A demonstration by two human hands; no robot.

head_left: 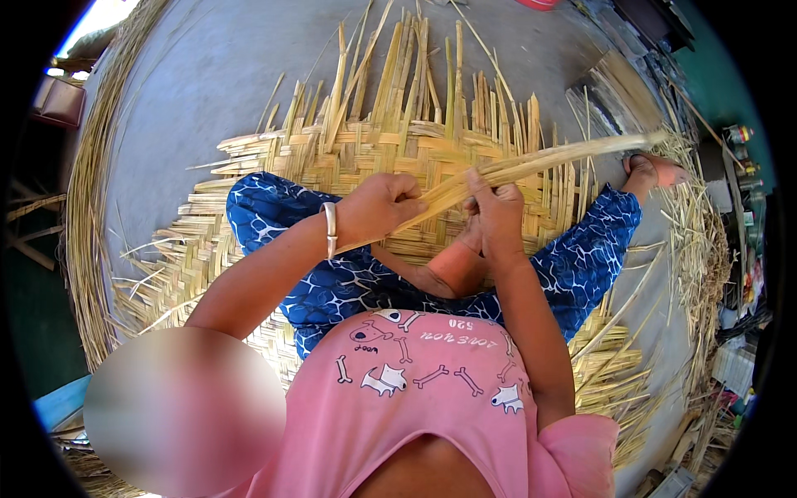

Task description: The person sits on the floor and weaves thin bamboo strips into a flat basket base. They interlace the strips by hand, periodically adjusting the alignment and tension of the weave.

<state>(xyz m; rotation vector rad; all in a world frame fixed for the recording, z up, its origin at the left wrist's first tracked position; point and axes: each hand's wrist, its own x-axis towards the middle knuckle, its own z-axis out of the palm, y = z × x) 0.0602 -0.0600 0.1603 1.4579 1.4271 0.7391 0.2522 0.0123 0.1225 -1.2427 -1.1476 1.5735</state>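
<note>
A long flattened reed strip point(581, 151) runs slantwise across my lap, from beside my left wrist up to the far right. My left hand point(380, 207), with a pale bangle at the wrist, is closed on its lower left part. My right hand point(496, 214) pinches the same strip farther along, thumb on top. Between the two hands the strip lies broad and flat; its right end looks like a narrow bundle. Under my crossed legs spreads a woven reed mat point(390, 152), its loose, uneven strip ends sticking out at the far side. My fingers partly hide the strip.
Long reeds point(90, 207) lie along the left side. On the right are a wooden board point(618, 91) and a heap of reed scraps point(701, 241). My blue-trousered legs point(581, 249) and bare feet rest on and beside the mat. Grey floor point(207, 75) surrounds it.
</note>
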